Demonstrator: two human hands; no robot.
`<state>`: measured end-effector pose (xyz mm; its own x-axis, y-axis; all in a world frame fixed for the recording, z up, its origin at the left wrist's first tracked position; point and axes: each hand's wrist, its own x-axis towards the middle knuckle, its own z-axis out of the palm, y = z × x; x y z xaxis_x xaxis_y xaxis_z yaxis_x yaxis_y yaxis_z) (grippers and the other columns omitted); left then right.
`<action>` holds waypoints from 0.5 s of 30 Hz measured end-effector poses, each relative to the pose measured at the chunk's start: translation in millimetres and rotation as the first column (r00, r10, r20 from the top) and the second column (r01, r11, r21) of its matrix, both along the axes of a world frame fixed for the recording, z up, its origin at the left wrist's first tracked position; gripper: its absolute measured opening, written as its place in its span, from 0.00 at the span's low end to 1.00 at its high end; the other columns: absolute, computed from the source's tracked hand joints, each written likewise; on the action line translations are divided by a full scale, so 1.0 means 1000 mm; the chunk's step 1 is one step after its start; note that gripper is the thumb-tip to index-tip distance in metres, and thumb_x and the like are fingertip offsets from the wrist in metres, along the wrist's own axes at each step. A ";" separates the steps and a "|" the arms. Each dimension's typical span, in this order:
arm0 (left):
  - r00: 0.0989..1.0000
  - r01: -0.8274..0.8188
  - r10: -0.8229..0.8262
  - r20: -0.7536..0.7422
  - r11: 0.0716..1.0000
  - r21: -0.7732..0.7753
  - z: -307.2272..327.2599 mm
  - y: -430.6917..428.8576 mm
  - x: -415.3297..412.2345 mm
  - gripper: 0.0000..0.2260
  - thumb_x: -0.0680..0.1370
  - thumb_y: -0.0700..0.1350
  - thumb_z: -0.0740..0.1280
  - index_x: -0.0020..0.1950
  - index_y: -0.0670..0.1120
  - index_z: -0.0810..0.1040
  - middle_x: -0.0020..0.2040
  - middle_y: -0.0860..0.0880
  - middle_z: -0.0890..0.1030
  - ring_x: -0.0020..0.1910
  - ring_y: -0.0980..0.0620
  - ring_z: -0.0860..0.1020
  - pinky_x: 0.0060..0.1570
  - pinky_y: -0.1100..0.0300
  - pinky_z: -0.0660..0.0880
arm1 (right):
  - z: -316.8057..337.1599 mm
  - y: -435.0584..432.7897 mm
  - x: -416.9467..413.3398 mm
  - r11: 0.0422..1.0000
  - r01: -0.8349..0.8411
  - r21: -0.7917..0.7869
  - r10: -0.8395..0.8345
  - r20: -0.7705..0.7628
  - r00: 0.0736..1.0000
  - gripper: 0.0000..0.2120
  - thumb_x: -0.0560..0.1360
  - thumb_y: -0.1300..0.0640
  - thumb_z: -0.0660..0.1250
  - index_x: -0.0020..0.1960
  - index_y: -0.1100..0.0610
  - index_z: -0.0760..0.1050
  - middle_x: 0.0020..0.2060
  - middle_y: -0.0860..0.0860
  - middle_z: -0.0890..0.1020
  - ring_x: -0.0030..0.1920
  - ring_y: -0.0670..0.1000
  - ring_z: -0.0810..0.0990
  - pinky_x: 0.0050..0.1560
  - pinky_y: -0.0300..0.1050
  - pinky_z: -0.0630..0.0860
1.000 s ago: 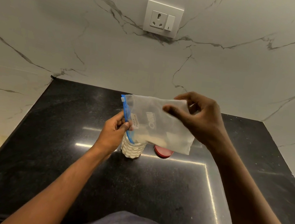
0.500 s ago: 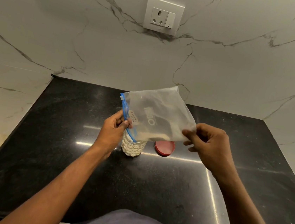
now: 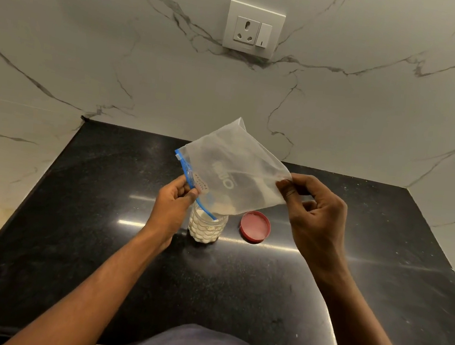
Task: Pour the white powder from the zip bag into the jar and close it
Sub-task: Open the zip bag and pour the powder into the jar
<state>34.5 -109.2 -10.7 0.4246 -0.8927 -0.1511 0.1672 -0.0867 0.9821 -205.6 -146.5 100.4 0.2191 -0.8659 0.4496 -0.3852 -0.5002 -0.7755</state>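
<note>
A clear zip bag (image 3: 232, 170) with a blue zip strip hangs tilted above a small dimpled clear jar (image 3: 206, 228) that stands on the black counter. White powder fills the jar and a little sits in the bag's low corner at the jar mouth. My left hand (image 3: 172, 207) pinches the bag at its blue zip edge, beside the jar. My right hand (image 3: 315, 213) pinches the bag's right corner between thumb and fingers and holds it up. The red lid (image 3: 255, 227) lies flat on the counter just right of the jar.
The black stone counter (image 3: 97, 257) runs from the marble wall to my body. A white socket and switch plate (image 3: 253, 30) sits on the marble wall (image 3: 93, 43) behind. Marble walls close in the counter on the left and right.
My right hand let go of the bag's top, moved down and right, and now pinches its right corner. The bag's far corner has risen, tilting the bag more steeply toward the jar.
</note>
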 end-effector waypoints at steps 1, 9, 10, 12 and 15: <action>1.000 -0.002 0.002 -0.005 1.000 0.005 0.001 0.000 0.000 0.15 0.85 0.35 0.65 0.62 0.55 0.82 0.54 0.57 0.89 0.56 0.60 0.86 0.49 0.69 0.82 | 0.000 0.000 0.001 1.000 0.008 -0.004 -0.008 -0.005 1.000 0.07 0.80 0.57 0.71 0.56 0.59 0.84 0.46 0.46 0.85 0.43 0.46 0.85 0.39 0.39 0.83; 1.000 0.000 0.000 -0.007 1.000 -0.016 0.002 0.001 -0.004 0.15 0.85 0.33 0.64 0.66 0.48 0.81 0.55 0.55 0.88 0.55 0.61 0.86 0.49 0.69 0.81 | -0.005 0.002 0.007 0.991 -0.111 0.070 0.122 -0.179 0.976 0.13 0.78 0.62 0.75 0.61 0.57 0.81 0.51 0.46 0.83 0.49 0.38 0.82 0.46 0.36 0.82; 1.000 -0.002 0.002 -0.013 1.000 -0.021 0.002 0.001 -0.005 0.14 0.84 0.33 0.65 0.65 0.49 0.81 0.54 0.55 0.89 0.55 0.61 0.86 0.50 0.69 0.81 | -0.005 0.001 0.007 0.994 -0.097 0.056 0.105 -0.165 0.981 0.11 0.77 0.63 0.76 0.58 0.59 0.82 0.49 0.47 0.84 0.47 0.37 0.82 0.45 0.35 0.82; 1.000 0.000 -0.001 -0.028 1.000 -0.027 0.003 0.002 -0.005 0.15 0.84 0.34 0.65 0.63 0.51 0.82 0.54 0.56 0.89 0.56 0.60 0.86 0.52 0.68 0.81 | -0.004 -0.002 0.006 0.998 -0.070 0.005 0.070 -0.105 0.992 0.08 0.74 0.66 0.78 0.52 0.60 0.84 0.44 0.49 0.86 0.43 0.41 0.84 0.41 0.33 0.80; 0.999 0.005 -0.006 -0.032 0.999 -0.039 0.004 0.004 -0.006 0.15 0.84 0.34 0.66 0.63 0.52 0.81 0.54 0.56 0.89 0.57 0.59 0.86 0.52 0.68 0.81 | -0.002 -0.003 0.010 0.996 -0.084 -0.037 0.081 -0.076 0.994 0.07 0.73 0.67 0.78 0.50 0.61 0.85 0.42 0.50 0.86 0.41 0.44 0.84 0.40 0.34 0.79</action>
<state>28.2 -105.5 -6.6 0.4154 -0.9003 -0.1297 0.1986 -0.0494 0.9788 -195.7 -149.9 98.5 0.3236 -0.8252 0.4630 -0.3971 -0.5626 -0.7251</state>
